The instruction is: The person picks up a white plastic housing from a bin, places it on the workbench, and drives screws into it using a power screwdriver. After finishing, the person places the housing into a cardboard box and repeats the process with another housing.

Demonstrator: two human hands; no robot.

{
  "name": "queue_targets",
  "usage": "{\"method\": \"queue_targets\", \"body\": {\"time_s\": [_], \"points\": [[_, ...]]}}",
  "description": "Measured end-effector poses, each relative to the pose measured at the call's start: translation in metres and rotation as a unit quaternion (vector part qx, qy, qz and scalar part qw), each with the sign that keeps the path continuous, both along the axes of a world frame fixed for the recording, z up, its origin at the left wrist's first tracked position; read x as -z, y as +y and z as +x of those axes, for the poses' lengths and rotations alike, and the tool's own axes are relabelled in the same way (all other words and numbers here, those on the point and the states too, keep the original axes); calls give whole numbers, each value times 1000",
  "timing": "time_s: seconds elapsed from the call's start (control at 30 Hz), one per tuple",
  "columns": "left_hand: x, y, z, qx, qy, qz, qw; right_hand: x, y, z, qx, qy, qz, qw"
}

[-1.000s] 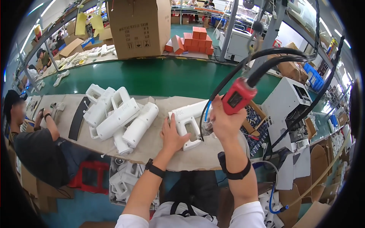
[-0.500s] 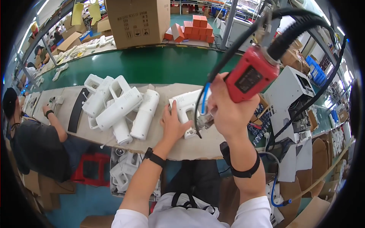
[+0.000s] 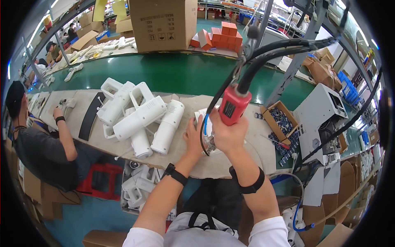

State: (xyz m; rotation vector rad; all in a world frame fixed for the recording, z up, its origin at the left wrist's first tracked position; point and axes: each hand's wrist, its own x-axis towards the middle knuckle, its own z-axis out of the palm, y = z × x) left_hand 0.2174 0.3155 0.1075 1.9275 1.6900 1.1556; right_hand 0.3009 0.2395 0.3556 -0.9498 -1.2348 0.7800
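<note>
My right hand point(image 3: 228, 135) is wrapped round a red corded power screwdriver point(image 3: 235, 105), held over the bench with its working end low beside my left hand. My left hand point(image 3: 192, 138) grips the left side of a white plastic handle-shaped housing point(image 3: 200, 112); the hands and tool hide most of it. A loose pile of similar white housings point(image 3: 140, 118) lies just left of my left hand. One of these, a white cylindrical housing point(image 3: 168, 125), is the nearest to it. The screwdriver's tip and its contact with the housing cannot be made out.
A cardboard box of small dark parts point(image 3: 284, 119) sits to the right. Black cables point(image 3: 263, 61) run up from the screwdriver. Beyond the cardboard-covered bench point(image 3: 255, 158) lies a green surface point(image 3: 164, 74) with a large carton point(image 3: 162, 29). A co-worker point(image 3: 45, 152) sits at left.
My right hand has brought the red screwdriver down and left, close to my left hand. My left hand stays at the housing. The whole view has shifted slightly.
</note>
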Motion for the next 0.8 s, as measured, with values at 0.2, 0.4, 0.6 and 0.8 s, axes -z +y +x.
{"method": "queue_targets", "body": {"time_s": [0.2,0.4,0.6,0.8], "points": [[-69,-42,0,19,-30,-29,999,-13,4,12,31,23,48,998],[-89,-77,-19,52,-154,-28,986,-79,-17,64,118,-93,96,984],[-177,-186,-100,132,-266,-251,921,36,-122,122,102,-303,-6,947],[-213,-193,-113,302,-254,-269,879,91,-141,134,-209,-63,-331,918]]}}
